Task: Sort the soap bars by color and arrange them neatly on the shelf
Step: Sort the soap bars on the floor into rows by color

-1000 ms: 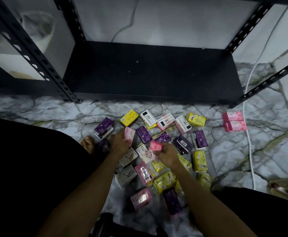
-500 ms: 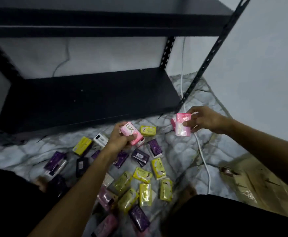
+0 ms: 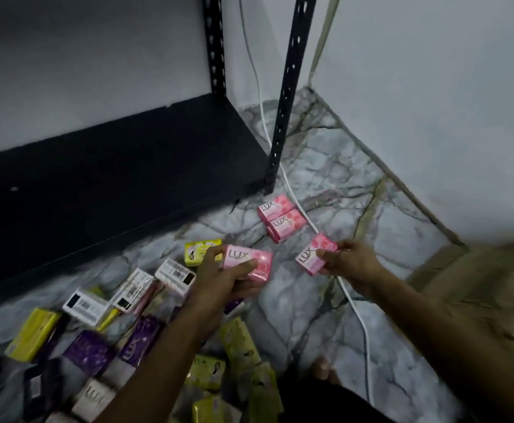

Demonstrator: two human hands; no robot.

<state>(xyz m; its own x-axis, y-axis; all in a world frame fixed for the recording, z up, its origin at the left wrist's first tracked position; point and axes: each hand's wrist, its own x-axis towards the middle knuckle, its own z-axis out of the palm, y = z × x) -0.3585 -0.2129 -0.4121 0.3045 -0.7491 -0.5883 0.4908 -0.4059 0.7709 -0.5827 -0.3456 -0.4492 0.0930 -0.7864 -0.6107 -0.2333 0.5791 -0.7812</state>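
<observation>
My left hand (image 3: 222, 277) grips a pink soap bar (image 3: 251, 264) above the marble floor. My right hand (image 3: 352, 264) holds another pink soap bar (image 3: 312, 257) just to the right of it. Two pink soap bars (image 3: 280, 216) lie side by side on the floor by the shelf's front right post (image 3: 283, 117). The black bottom shelf (image 3: 112, 178) stands empty at the left. Several yellow bars (image 3: 202, 250), purple bars (image 3: 89, 351) and white-backed bars (image 3: 175, 274) lie scattered on the floor at the lower left.
A white cable (image 3: 353, 303) runs down the wall and across the floor past the pink pair. A brown cardboard sheet (image 3: 487, 288) lies at the right by the wall. My toes (image 3: 321, 369) and dark-clothed knee show at the bottom.
My view has swung right and down toward the pink pair on the floor. Both hands have carried their pink bars rightward and lower, close to that pair.
</observation>
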